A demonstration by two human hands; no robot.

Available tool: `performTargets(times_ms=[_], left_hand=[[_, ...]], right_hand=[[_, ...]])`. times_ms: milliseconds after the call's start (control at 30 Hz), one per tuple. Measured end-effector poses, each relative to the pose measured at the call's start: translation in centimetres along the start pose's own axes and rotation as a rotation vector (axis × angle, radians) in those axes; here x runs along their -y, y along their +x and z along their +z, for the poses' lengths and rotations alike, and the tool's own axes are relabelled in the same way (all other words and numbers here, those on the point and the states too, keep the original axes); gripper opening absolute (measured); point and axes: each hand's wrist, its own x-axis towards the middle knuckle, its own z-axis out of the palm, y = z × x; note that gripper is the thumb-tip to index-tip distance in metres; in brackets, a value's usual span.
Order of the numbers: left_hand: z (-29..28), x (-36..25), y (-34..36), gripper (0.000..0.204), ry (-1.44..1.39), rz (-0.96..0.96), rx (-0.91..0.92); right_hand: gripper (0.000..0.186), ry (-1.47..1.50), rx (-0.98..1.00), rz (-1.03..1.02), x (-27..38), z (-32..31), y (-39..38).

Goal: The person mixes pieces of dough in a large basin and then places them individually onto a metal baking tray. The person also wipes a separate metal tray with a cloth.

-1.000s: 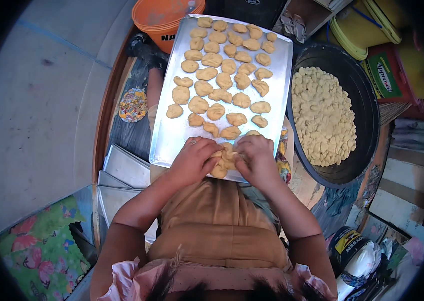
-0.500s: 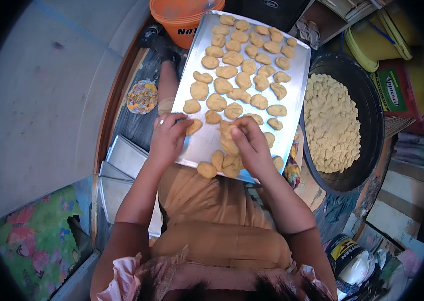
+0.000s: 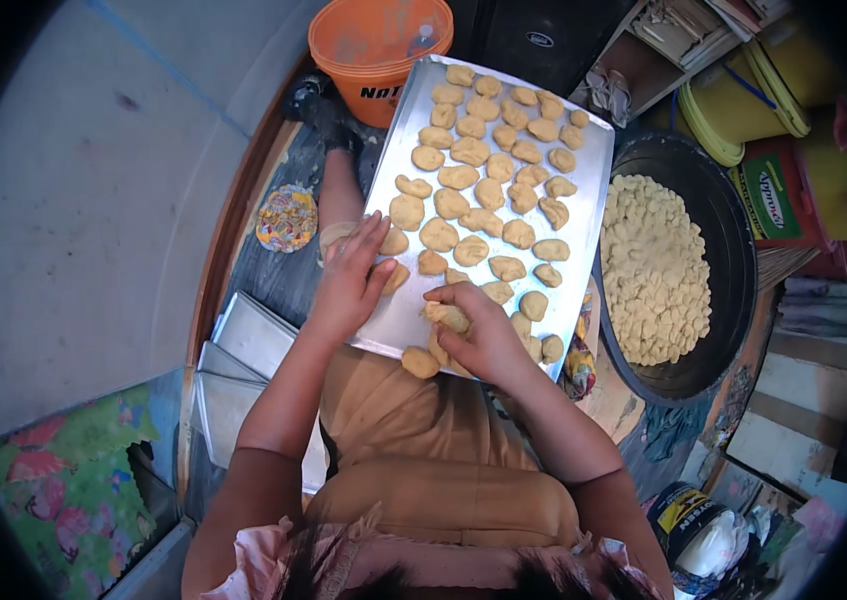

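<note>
Dough piece (image 3: 445,317) gripped in the right hand (image 3: 475,325) over a metal tray (image 3: 403,312)

Head view, looking down. The tray reaches over the person's lap, its surface bearing loose rows of dough lumps (image 3: 468,151). The dough piece is above the tray's near part; the right thumb and fingers are closed on it from the right. The left hand (image 3: 348,272) lies over the tray's left rim, fingers extended, thumb apart and near a lump; nothing is seen clasped in it, and whether the fingertips touch dough cannot be told. To the right stands a black basin (image 3: 739,270) with a heap of small dough bits (image 3: 651,270); beyond the tray is an orange bucket (image 3: 380,50).

Likely faults: an end lump (image 3: 419,362) appears to lie across the near rim and could drop into the lap if nudged by a forearm or if the tray tips. Too firm a pinch would probably flatten or tear the soft piece, and crowding beneath the right hand could make neighbouring lumps stick together.

Orientation: the piece's visible long axis runs roughly crosswise to the person, its free end pointing left and its right end, lower in the view, partly hidden by the fingers.
</note>
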Motion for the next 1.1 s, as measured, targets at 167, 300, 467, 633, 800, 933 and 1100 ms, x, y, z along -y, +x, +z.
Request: performTargets(times_ms=[167, 300, 467, 633, 800, 933, 1100], left_hand=[[0.7, 0.5, 2.7, 0.054, -0.190, 0.043, -0.087], [1.3, 1.3, 5.4, 0.054, -0.228, 0.063, -0.021], [1.8, 0.7, 5.5, 0.054, -0.069, 0.093, 0.070], [0.1, -1.2, 2.5, 0.047, -0.071, 0.086, -0.079], [-0.7, -3.9, -2.9, 0.042, -0.312, 0.111, 0.163], [-0.3, -4.5, -3.2, 0.038, -0.478, -0.060, 0.178], [0.6, -5.7, -2.4, 0.037, -1.094, -0.172, 0.161]], right_hand=[[0.042, -0.040, -0.047, -0.046, -0.2, 0.2, 0.1], [0.042, -0.062, -0.065, -0.091, -0.4, 0.2, 0.1], [0.045, -0.068, -0.051, -0.086, -0.6, 0.4, 0.2], [0.045, -0.112, -0.156, -0.149, -0.9, 0.6, 0.4], [0.057, 0.461, -0.118, 0.097, -0.8, 0.4, 0.9], [0.062, 0.823, -0.039, 0.151, -0.4, 0.1, 0.4], [0.054, 0.908, -0.050, 0.215, -0.6, -1.1, -0.7]])
